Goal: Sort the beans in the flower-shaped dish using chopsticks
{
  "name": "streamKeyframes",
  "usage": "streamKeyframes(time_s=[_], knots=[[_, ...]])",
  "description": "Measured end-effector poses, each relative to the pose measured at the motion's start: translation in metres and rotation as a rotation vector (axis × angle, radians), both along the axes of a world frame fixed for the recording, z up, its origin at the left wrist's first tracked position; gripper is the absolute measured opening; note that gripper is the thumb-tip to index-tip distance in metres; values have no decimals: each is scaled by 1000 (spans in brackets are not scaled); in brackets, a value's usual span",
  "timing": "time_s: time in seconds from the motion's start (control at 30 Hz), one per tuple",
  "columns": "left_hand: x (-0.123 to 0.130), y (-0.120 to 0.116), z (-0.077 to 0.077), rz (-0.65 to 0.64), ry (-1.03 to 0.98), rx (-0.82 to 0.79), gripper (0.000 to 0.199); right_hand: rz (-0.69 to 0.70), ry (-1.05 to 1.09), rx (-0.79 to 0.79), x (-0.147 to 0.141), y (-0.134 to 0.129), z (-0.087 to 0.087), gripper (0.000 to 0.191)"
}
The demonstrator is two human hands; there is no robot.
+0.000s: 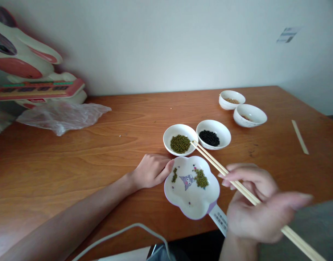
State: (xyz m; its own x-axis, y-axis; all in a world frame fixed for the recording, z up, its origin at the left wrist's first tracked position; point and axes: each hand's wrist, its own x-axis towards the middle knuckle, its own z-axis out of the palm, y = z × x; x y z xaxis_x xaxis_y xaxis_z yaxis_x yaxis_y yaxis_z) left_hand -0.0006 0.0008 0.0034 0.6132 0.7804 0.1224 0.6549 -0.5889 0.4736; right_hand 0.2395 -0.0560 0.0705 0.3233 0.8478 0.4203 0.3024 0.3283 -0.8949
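My right hand (253, 199) is closed around a pair of wooden chopsticks (218, 165). Their tips meet over the right rim of a white bowl of green mung beans (180, 144), and a small green bean seems to sit between them. My left hand (152, 170) lies on the table with fingers curled, its thumb gripping the left rim of a white flower-shaped dish (190, 203). This dish has a purple edge and a cartoon print. A pile of mung beans (201, 179) lies on its right side, and a smaller cluster (174, 175) on its left.
A bowl of black beans (209, 138) touches the mung bean bowl. Two more white bowls (231, 99) stand farther back. A pale stick (300, 137) lies at right. A plastic bag (64, 116) and a cow-shaped toy keyboard (41, 88) occupy the left. A cable (136, 225) curves in front.
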Motion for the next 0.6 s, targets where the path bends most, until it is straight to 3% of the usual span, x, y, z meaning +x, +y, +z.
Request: streamKeyframes(time_s=[0.13, 0.33, 0.43, 0.6], knots=[[0, 0, -1, 12, 6, -9, 48, 68, -6, 11, -6, 7, -6, 67], [-1, 1, -2, 16, 8, -34, 46, 69, -111, 61, 30, -8, -18, 74], [-1, 0, -2, 15, 10, -44, 46, 126, -172, -40, 40, -19, -18, 73], [-1, 0, -2, 16, 17, -30, 47, 194, -154, -268, 33, -28, -14, 71]])
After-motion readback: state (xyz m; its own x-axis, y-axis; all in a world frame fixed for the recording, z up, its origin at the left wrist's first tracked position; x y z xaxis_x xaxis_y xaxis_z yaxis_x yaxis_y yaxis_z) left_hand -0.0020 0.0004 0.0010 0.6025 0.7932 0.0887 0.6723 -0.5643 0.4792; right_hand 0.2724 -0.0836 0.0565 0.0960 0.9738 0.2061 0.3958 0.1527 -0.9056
